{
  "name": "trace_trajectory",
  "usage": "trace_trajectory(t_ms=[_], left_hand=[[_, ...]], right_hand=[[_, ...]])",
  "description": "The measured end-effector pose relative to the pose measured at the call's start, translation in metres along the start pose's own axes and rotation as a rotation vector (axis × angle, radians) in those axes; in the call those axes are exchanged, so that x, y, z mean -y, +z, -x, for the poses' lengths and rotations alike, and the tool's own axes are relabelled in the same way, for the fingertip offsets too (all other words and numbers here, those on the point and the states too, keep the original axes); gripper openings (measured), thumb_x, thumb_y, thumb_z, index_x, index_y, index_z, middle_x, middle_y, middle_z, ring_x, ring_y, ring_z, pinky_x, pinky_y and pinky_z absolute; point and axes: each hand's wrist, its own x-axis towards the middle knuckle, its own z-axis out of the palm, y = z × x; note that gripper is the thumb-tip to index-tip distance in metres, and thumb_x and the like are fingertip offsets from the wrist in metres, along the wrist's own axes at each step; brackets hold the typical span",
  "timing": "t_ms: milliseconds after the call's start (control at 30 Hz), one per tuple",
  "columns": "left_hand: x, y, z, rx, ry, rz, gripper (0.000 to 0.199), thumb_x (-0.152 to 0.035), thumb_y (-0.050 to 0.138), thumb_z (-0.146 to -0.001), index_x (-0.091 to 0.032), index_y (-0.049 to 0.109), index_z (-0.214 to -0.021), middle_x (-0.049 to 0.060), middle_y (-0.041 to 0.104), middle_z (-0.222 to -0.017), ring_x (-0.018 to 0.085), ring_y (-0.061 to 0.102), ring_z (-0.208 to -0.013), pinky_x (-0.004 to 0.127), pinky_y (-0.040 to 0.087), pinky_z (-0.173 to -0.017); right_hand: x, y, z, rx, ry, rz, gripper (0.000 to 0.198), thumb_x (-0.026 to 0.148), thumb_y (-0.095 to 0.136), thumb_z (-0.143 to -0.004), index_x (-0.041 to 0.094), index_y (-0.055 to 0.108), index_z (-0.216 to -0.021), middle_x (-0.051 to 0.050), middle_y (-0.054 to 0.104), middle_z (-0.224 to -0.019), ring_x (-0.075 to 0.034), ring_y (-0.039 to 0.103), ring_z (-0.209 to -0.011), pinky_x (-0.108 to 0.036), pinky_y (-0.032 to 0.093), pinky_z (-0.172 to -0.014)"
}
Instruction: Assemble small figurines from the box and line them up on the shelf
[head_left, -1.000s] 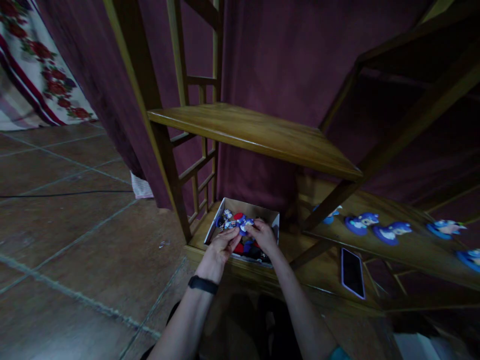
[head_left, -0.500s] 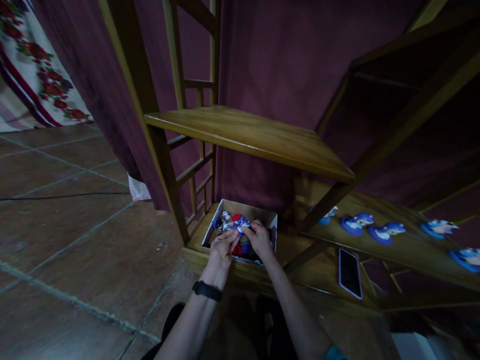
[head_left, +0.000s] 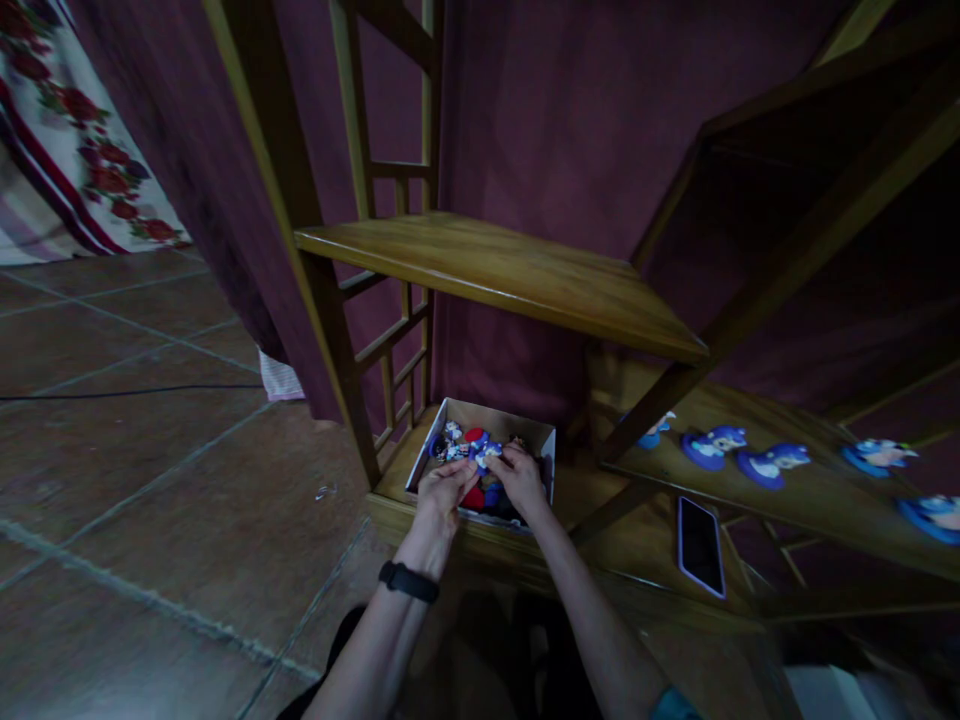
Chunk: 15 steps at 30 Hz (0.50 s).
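A small blue and white figurine (head_left: 486,452) is pinched between the fingertips of both my hands, just above an open cardboard box (head_left: 553,470). My left hand (head_left: 444,488) grips it from the left, and my right hand (head_left: 520,478) from the right. Inside the box lie more small figures, among them a black and white one (head_left: 451,440) at the left and red and blue pieces (head_left: 474,497) below my fingers. My hands cover part of the box's contents.
The box stands on the low wooden shelf (head_left: 390,470), under a higher shelf board (head_left: 495,270). To the right lies a phone (head_left: 700,546). Several blue figurines (head_left: 712,446) stand on a raised shelf at the right. A slanting wooden post (head_left: 652,410) stands between.
Both hands stay on the figurine at nearly the same spot over the box. My left wrist has shifted slightly left; the view has moved a little.
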Motion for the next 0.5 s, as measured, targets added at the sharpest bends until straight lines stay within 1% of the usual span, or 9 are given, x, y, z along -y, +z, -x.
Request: trace_trajectory(t_ms=[167, 300, 400, 500], left_hand=[[-0.0066, -0.0088, -0.0038, 0.056, -0.06, -0.005, 0.015, 0.007, 0.061, -0.067, -0.008, 0.063, -0.069, 0.005, 0.067, -0.063, 0.011, 0.065, -0.06, 0.021, 0.055, -0.069], [-0.0065, -0.0103, -0.0049, 0.049, -0.081, -0.012, 0.016, 0.008, 0.06, -0.068, -0.008, 0.062, -0.069, 0.005, 0.066, -0.062, 0.012, 0.065, -0.059, 0.021, 0.055, -0.067], [-0.0075, -0.0076, -0.0046, 0.06, -0.077, -0.011, 0.015, 0.006, 0.061, -0.067, -0.008, 0.061, -0.069, 0.005, 0.066, -0.063, 0.012, 0.065, -0.059, 0.022, 0.056, -0.065], [-0.0085, -0.0042, -0.0043, 0.102, -0.06, -0.006, 0.017, 0.006, 0.061, -0.067, -0.009, 0.061, -0.075, 0.005, 0.067, -0.066, 0.012, 0.065, -0.059, 0.022, 0.056, -0.063]], right_hand=[[0.0036, 0.0032, 0.0024, 0.026, -0.046, -0.026, 0.021, 0.035, 0.056, -0.078, 0.019, 0.061, -0.067, 0.0, 0.053, -0.072, -0.014, 0.051, -0.07, -0.024, 0.038, -0.065], [0.004, 0.0051, 0.0017, 0.018, -0.04, -0.006, 0.021, 0.035, 0.056, -0.077, 0.019, 0.061, -0.065, 0.0, 0.054, -0.071, -0.014, 0.05, -0.068, -0.024, 0.038, -0.066], [0.0011, 0.0053, -0.0013, 0.009, 0.023, -0.025, 0.021, 0.036, 0.057, -0.075, 0.019, 0.061, -0.064, 0.0, 0.055, -0.069, -0.014, 0.049, -0.067, -0.024, 0.038, -0.065], [-0.0032, 0.0061, -0.0056, 0.061, 0.121, -0.187, 0.019, 0.038, 0.059, -0.072, 0.019, 0.063, -0.072, 0.001, 0.06, -0.071, -0.014, 0.052, -0.069, -0.024, 0.04, -0.066]])
